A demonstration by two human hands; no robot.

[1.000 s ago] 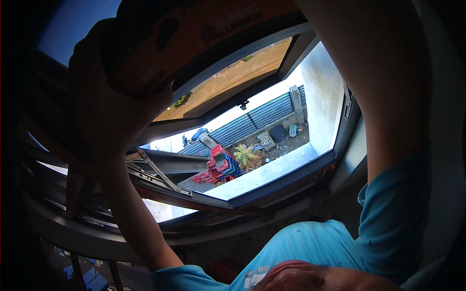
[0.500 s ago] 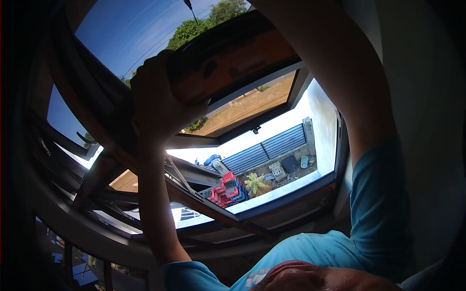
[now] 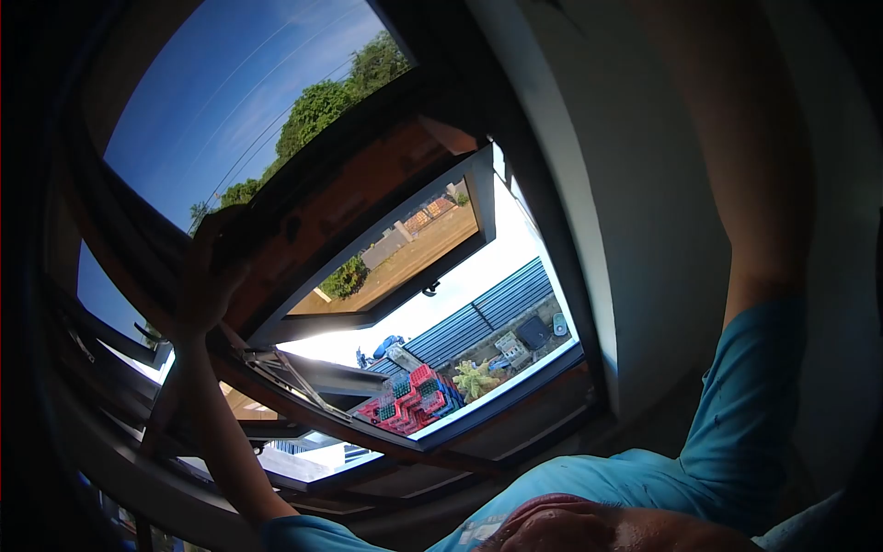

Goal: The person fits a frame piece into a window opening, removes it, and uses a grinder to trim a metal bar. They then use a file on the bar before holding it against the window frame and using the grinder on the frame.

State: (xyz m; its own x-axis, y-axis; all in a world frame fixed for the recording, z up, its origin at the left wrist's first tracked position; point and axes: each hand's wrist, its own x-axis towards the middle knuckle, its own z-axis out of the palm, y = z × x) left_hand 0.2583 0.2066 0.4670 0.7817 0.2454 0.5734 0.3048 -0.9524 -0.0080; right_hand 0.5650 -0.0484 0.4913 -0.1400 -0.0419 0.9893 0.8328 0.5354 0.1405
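Observation:
My left hand (image 3: 204, 281) is raised to a dark window frame and closed around the left part of its crossbar (image 3: 340, 193), which has an orange-brown face. The fingers go over the top of the bar and the thumb lies along its lower side; shadow hides the details. Below the bar, an awning window sash (image 3: 386, 248) is tilted outward, with a small dark latch (image 3: 430, 289) at its lower edge. My right arm (image 3: 759, 184) reaches up beside the pale wall, and its hand is beyond the top edge of the view.
A metal stay arm (image 3: 308, 386) links sash and frame at the lower left. Outside stand stacked red crates (image 3: 409, 400), a leafy plant (image 3: 475, 379) and a blue slatted fence (image 3: 487, 313). A pale wall (image 3: 589, 184) borders the window on the right.
The view has swung right, so the window sits further left. My right arm has shifted from across the window's top to beside the wall. My left hand remains on the crossbar.

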